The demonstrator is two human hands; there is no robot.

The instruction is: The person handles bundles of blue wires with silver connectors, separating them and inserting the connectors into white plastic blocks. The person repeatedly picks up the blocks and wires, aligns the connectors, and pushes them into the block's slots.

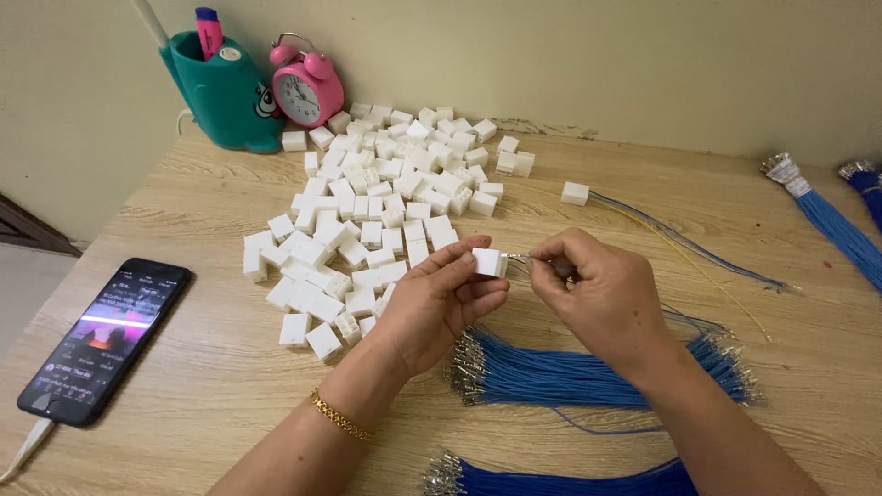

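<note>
My left hand [439, 303] pinches a small white plastic connector block [489, 262] between thumb and fingers above the wooden table [211, 367]. My right hand [597, 294] holds a thin wire by its metal tip [517, 258], and the tip touches the block's right side. Under both hands lies a bundle of blue wires [570, 377] with metal ends. A gold bracelet [338, 415] sits on my left wrist.
A heap of white connector blocks [372, 211] spreads across the table's middle. One block with wires fitted [575, 193] lies to the right. More blue wire bundles lie at the front [560, 479] and far right [831, 220]. A phone [106, 338], pink clock [306, 87] and teal holder [223, 92] stand left.
</note>
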